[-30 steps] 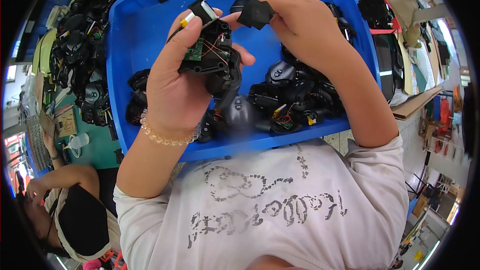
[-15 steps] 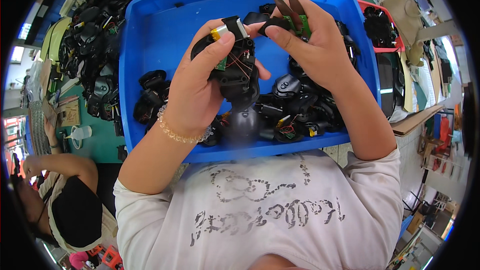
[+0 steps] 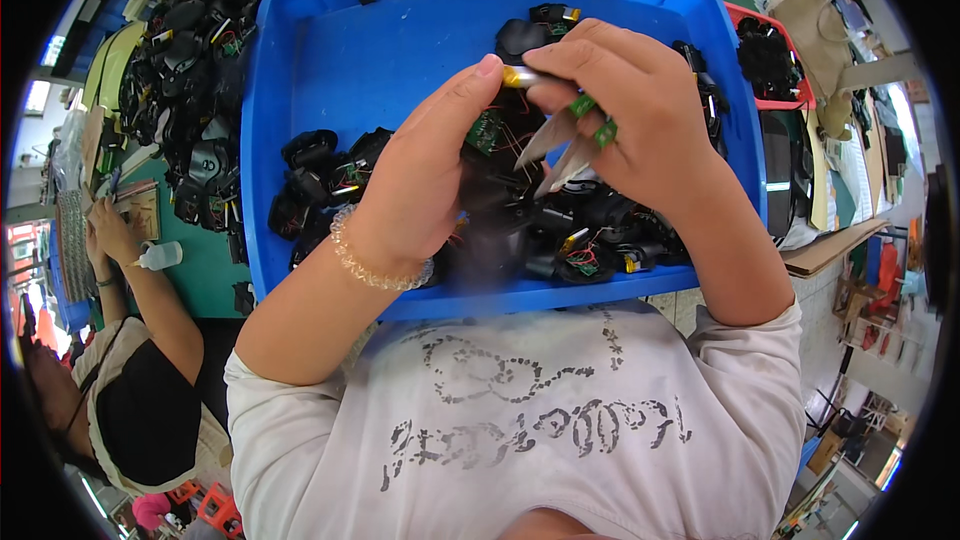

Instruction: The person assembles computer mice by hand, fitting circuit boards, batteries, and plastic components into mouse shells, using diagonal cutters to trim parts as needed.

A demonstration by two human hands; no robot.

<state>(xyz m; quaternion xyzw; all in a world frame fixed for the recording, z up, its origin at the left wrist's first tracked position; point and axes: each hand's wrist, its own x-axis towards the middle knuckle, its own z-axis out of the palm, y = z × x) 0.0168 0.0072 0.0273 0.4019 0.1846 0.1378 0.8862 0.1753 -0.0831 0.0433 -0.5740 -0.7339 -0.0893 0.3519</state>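
Observation:
My left hand (image 3: 425, 155) is closed round an opened black plastic device, partly hidden and blurred, with a green circuit board (image 3: 487, 132) and thin wires. Its thumb tip touches a small silver battery with yellow tape (image 3: 517, 77). The fingers of my right hand (image 3: 640, 105) are at the battery's other end. Tucked in that same hand are small pointed snips with green grips (image 3: 560, 145), their blades apart and aimed down to the left, over the device. Both hands are above a blue bin (image 3: 400, 40) that holds several similar black devices (image 3: 600, 205).
A large heap of black devices (image 3: 190, 70) lies on the green table left of the bin. To the right stands a red basket (image 3: 805, 100) with black parts. At the left, a co-worker's hands (image 3: 115, 230) are near a small white bottle (image 3: 160, 256).
The snips have swung from pointing up to pointing down. My right fingers have let go of a black piece and come to the battery. The co-worker's arms have moved too.

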